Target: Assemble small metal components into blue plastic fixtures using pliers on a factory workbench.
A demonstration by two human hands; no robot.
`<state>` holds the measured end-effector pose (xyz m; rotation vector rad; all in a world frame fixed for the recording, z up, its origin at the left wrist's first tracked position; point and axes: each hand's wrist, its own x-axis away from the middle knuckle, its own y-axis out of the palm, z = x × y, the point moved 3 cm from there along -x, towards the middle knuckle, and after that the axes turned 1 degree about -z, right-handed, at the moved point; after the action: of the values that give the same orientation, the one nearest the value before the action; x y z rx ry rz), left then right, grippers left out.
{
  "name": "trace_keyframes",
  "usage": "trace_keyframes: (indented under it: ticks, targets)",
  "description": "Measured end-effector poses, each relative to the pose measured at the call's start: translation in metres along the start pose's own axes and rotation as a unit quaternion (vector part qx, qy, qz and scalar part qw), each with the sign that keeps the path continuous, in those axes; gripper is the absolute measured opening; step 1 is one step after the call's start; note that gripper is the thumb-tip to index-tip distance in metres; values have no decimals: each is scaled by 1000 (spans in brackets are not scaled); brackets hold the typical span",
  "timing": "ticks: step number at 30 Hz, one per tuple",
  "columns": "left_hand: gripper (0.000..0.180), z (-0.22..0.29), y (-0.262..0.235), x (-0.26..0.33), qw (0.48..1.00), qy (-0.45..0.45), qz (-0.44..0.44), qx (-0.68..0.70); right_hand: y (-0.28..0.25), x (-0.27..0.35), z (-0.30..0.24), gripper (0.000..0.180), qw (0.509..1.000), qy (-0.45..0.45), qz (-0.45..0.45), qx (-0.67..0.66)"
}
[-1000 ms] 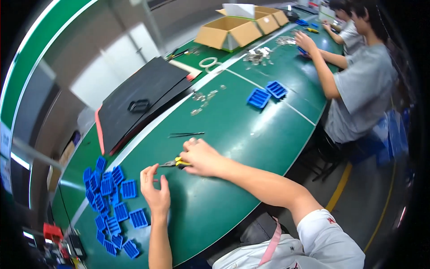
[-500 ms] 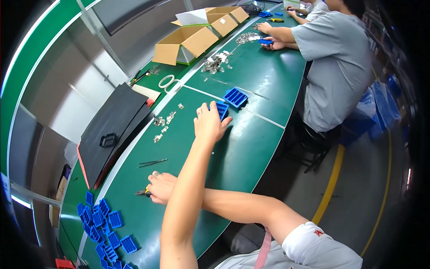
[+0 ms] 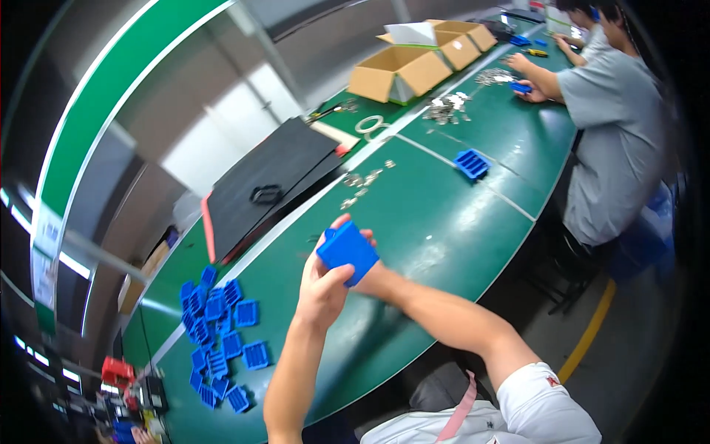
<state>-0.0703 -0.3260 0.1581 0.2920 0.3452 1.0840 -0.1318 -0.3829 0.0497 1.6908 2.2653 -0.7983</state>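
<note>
My left hand (image 3: 323,292) grips a blue plastic tray (image 3: 347,251) above the table, its thumb across the smooth face turned toward me. My right hand (image 3: 376,277) is close behind the tray and mostly hidden by it, so its fingers and anything in them cannot be made out. Another blue slotted tray (image 3: 472,164) sits farther off on the green table (image 3: 421,214). Small metal parts (image 3: 357,180) lie scattered beyond my hands. Part of the dark tweezers (image 3: 313,238) shows, blurred, beside the held tray.
Many blue slotted trays (image 3: 216,303) are heaped at the left. Black sheets (image 3: 270,177) carry a small black frame (image 3: 266,194). Cardboard boxes (image 3: 421,70) line the far side, near a pile of metal parts (image 3: 447,109). A co-worker in grey (image 3: 617,140) sits at the right.
My left hand has picked up the nearer of the two far trays and brought it back toward me. My right hand, earlier holding pliers, is now behind that tray. The view has shifted left.
</note>
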Motion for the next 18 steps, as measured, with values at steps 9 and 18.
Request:
trace_keyframes:
  ticks: [9,18]
  targets:
    - [38,6,-85,134,966,2,256,-43,-10,19,-34,19,940,207,14,-269]
    - [48,2,-83,158,928,45,210,-304,-5,159,-119,30,877,283,-60,-383]
